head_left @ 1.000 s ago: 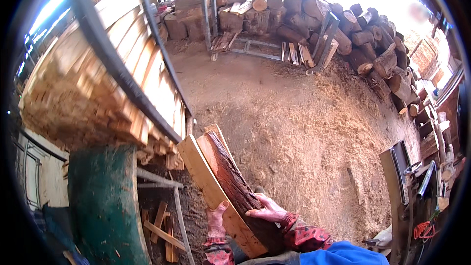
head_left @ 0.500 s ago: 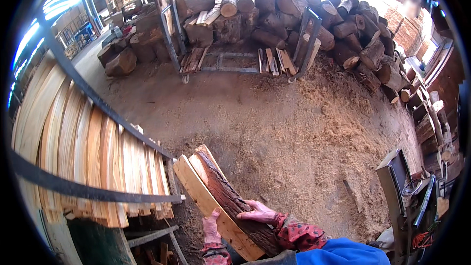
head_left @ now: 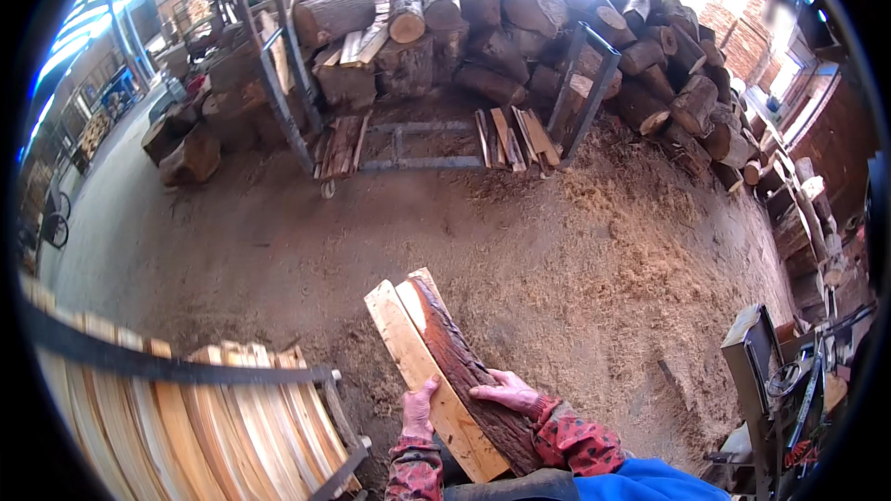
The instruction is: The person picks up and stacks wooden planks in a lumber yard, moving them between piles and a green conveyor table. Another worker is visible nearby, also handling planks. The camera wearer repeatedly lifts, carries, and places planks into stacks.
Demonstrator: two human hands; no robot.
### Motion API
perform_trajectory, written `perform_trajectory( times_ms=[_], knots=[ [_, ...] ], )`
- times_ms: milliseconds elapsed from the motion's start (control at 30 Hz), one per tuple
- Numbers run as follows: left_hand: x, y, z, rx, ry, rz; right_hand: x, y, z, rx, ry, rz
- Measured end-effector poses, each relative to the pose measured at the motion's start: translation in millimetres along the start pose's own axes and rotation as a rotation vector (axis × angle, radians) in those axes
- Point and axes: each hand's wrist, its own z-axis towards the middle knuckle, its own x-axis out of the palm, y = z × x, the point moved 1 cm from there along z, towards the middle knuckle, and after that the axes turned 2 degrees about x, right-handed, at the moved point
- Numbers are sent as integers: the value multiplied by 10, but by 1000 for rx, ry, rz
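Low in front of my body I carry a small bundle of wood. It includes a pale sawn board (head_left: 429, 366) and a bark-covered slab (head_left: 455, 353) lying against its right side; another pale edge shows behind them. My left hand (head_left: 420, 408) grips the pale board's left side, thumb on top. My right hand (head_left: 506, 391) is closed over the bark of the slab, its thumb reaching across the bark. Fingers beneath the wood are hidden. The bundle slants away from me toward the upper left.
A metal rack (head_left: 232, 374) of upright pale boards (head_left: 200, 427) stands close on my left. Ahead is a low wheeled metal trolley (head_left: 422, 163) with bark slabs (head_left: 342, 147) at its ends. Logs (head_left: 520, 9) are heaped behind it. Sawdust (head_left: 640, 241) covers the floor; a metal box (head_left: 752, 353) stands right.
My view has turned left and shifted, so the rack sits lower and the trolley further left. The bundle has moved slightly right in view, both hands still on it.
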Motion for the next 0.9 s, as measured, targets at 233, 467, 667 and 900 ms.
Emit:
perform_trajectory(
  times_ms=[233,467,667,900],
  knots=[
    [1072,-455,1210,-118,159,65,-834,588,811,-3,-131,177],
    [2168,-803,2517,-129,158,86,-1944,1397,1877,-3,-121,189],
    [3037,-1166,3322,-122,143,85,-2751,2340,2527,-32,-110,133],
    [3821,-1579,4264,-158,159,61,-3422,3143,3311,-17,-168,90]
  ],
)
